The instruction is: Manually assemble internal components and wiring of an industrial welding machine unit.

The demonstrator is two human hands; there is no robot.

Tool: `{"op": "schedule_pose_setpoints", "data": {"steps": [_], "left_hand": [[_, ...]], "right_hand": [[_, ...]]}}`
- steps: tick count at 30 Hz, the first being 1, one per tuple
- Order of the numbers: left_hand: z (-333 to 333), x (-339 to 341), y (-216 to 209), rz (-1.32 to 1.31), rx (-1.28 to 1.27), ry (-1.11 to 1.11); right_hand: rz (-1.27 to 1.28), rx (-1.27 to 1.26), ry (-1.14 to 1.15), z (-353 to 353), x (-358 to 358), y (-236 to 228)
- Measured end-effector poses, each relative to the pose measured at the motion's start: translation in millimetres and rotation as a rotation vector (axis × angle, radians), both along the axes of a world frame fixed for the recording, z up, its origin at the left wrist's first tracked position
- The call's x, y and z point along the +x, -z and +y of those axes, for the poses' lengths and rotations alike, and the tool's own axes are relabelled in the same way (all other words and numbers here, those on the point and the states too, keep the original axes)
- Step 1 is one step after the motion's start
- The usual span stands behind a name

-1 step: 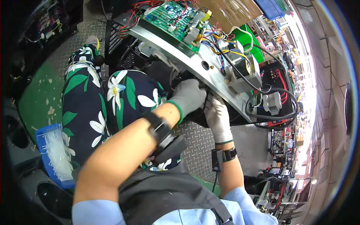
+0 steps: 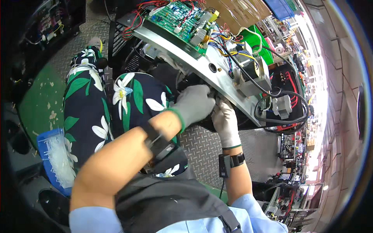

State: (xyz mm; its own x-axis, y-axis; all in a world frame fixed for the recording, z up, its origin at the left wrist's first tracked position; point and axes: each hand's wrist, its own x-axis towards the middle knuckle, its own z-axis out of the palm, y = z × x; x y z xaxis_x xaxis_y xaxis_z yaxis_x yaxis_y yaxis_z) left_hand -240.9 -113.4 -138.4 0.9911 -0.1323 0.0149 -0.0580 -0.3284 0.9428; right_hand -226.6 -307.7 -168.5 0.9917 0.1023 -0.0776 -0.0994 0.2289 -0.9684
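My left hand [image 2: 194,104], in a grey glove with a green cuff, is closed with its fingers curled. It lies in the dark space below the front edge of a tilted metal panel [image 2: 171,48]. Close on its right is my right hand [image 2: 225,122], in a pale glove, its fingers pinched together under the same edge. What either hand grips is hidden in shadow. On top of the panel are a green circuit board [image 2: 176,23], bundled coloured wires [image 2: 221,40] and a grey metal block [image 2: 254,83]. A black cable [image 2: 301,122] loops at the panel's right end.
A blue tray [image 2: 46,155] of clear plastic strips is beside my left thigh. Behind the panel are a cardboard box [image 2: 237,13] and a green bin [image 2: 258,42]. Patterned metal flooring [image 2: 200,149] shows below my hands. Crowded shelves [image 2: 289,159] line the right side.
My left forearm and elbow have shifted slightly left and down, and my left hand has turned a little. The right hand and the panel look the same.
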Motion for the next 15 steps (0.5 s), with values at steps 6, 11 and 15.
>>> {"op": "schedule_pose_setpoints", "data": {"steps": [6,11,15], "left_hand": [[156,-17,-81,-1.012,0.385,-0.691],[237,39,-43,-0.725,0.507,-0.757],[234,57,-37,-0.726,0.471,-0.63]], "right_hand": [[-0.024,0.112,0.007,6,3,-23],[-0.012,0.177,0.097,-16,-32,-28],[0.024,0.511,0.144,-21,-37,-40]]}}
